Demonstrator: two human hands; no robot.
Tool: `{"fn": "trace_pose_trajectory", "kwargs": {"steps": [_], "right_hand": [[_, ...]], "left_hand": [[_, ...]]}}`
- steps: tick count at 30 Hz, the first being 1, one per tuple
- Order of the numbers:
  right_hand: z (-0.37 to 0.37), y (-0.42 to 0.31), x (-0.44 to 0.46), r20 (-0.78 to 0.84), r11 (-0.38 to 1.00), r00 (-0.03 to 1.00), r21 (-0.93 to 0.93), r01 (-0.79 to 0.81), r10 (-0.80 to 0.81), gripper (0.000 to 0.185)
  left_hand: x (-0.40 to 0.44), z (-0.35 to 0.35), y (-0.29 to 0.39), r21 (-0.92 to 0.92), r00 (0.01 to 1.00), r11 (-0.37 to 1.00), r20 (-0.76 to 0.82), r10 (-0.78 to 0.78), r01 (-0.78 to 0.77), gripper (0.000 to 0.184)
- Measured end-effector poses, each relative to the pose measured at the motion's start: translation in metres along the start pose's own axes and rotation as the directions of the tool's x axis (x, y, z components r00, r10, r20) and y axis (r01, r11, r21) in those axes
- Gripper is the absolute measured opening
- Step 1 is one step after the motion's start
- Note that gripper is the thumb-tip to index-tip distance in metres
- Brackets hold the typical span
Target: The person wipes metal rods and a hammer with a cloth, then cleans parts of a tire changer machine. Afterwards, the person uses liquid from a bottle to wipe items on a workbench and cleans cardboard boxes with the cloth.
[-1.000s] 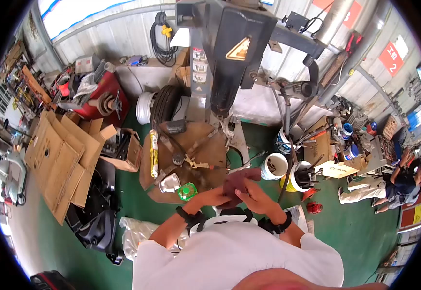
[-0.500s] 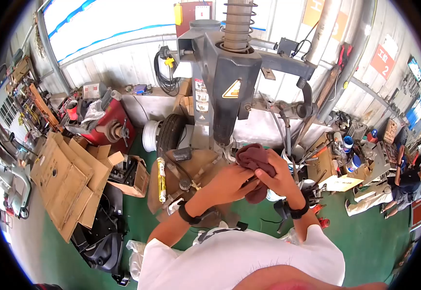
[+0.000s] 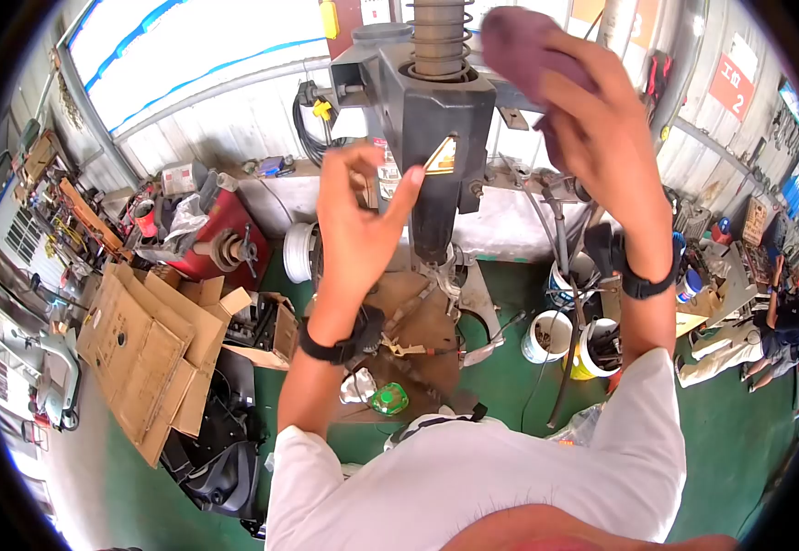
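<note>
Gripped in my raised right hand (image 3: 606,138) is a dark maroon cloth (image 3: 521,48), held up to the right of the coiled spring (image 3: 440,37). My left hand (image 3: 355,225) is lifted in front of the machine's lower left side, its fingers loosely bent and spread with nothing in them. Between the two hands stands the dark grey machine column (image 3: 432,106) with a yellow warning label (image 3: 442,156); part of the label is overlapped by my left thumb. Both wrists wear black bands.
Flattened cardboard (image 3: 133,349) leans at the left beside a red machine (image 3: 225,230). Below the column lies a brown sheet (image 3: 418,367) with a green item (image 3: 388,399) on it. White buckets (image 3: 546,338) stand at the right. Another person (image 3: 776,321) is at the far right.
My hands have come apart from around the cloth. The right carried it up and to the right; the left rose to the left and let go of it.
</note>
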State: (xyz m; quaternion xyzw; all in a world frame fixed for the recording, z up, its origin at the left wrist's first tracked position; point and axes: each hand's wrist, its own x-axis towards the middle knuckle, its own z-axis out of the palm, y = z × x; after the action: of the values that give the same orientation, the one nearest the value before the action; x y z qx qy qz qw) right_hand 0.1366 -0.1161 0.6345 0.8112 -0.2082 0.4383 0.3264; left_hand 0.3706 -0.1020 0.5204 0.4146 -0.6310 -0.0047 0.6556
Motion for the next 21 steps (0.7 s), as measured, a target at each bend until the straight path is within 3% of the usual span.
{"fn": "trace_pose_trajectory", "kwargs": {"steps": [1,3,4,8,11,16,18,21], "right_hand": [[0.005,-0.006,0.013,0.006,1.0,1.0,0.0,-0.004,0.004,0.035],[0.014,-0.02,0.029,0.232,0.995,0.971,-0.059,0.081,-0.065,0.037],[0.017,-0.024,0.029,0.24,0.995,0.969,-0.056,0.078,-0.062,0.037],[0.016,-0.031,0.029,0.281,0.953,0.956,-0.26,0.154,-0.078,0.039],[0.01,-0.02,0.018,0.296,0.939,0.954,-0.31,0.146,-0.051,0.039],[0.015,0.053,-0.036,0.389,0.883,0.921,-0.416,0.215,-0.041,0.036],[0.018,0.065,-0.052,0.44,0.905,0.889,-0.418,0.081,0.124,0.042],[0.016,0.058,-0.048,0.383,0.948,0.912,-0.317,-0.016,0.144,0.047]], "left_hand": [[0.008,0.004,0.001,-0.002,1.0,1.0,0.004,-0.006,0.006,0.034],[0.019,0.01,0.007,-0.053,0.996,0.995,-0.032,0.082,-0.084,0.043],[0.022,0.009,0.013,-0.08,1.0,0.997,0.012,0.002,-0.001,0.052],[0.028,0.014,0.009,0.01,0.996,0.998,0.065,0.057,-0.058,0.065],[0.028,0.02,0.003,0.05,0.987,0.987,0.054,0.152,-0.155,0.064],[0.028,0.021,0.002,0.038,0.99,0.989,0.016,0.141,-0.141,0.06],[0.029,0.022,0.003,0.022,0.988,0.988,0.011,0.153,-0.153,0.057],[0.028,0.022,0.004,0.01,0.993,0.993,0.019,0.118,-0.119,0.057]]}}
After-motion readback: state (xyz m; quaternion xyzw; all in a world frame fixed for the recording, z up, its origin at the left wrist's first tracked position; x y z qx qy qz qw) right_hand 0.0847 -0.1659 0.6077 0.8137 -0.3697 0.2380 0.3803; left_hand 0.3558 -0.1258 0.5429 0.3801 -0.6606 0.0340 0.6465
